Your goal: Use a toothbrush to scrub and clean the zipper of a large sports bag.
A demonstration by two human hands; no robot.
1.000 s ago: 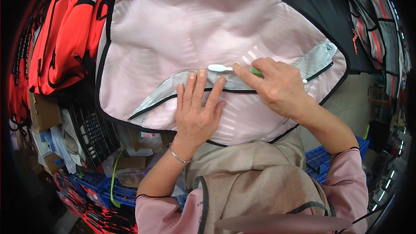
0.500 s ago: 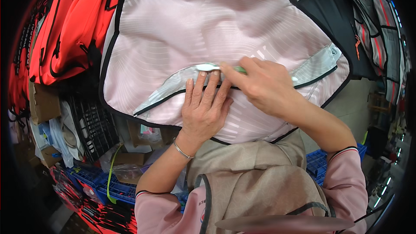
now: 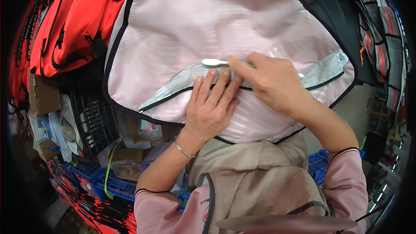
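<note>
A large pale pink fabric piece (image 3: 173, 26) with black edging is spread in front of me. Across its lower part runs an opened slit with black trim, showing a grey-white strip (image 3: 180, 78). My left hand (image 3: 210, 108) lies flat on the fabric below this strip, fingers stretched across the black trim. In my closed right hand (image 3: 273, 80) is a slim white-and-green toothbrush (image 3: 213, 62). Its white head rests at the upper edge of the strip, just above my left fingertips. The other white end shows beyond my right hand; the fingers cover most of the handle.
Red bags (image 3: 78, 26) are piled at the left, above a cardboard box (image 3: 43, 95) and a black plastic crate (image 3: 93, 112). Blue crates (image 3: 117, 186) stand lower left. Grey bags with red stripes (image 3: 385, 30) hang at the far right, beside black fabric (image 3: 336, 17).
The fabric and both hands appear slightly further right in the picture. My right hand, with the toothbrush, has shifted a little to the right; my left hand stays flat on the fabric.
</note>
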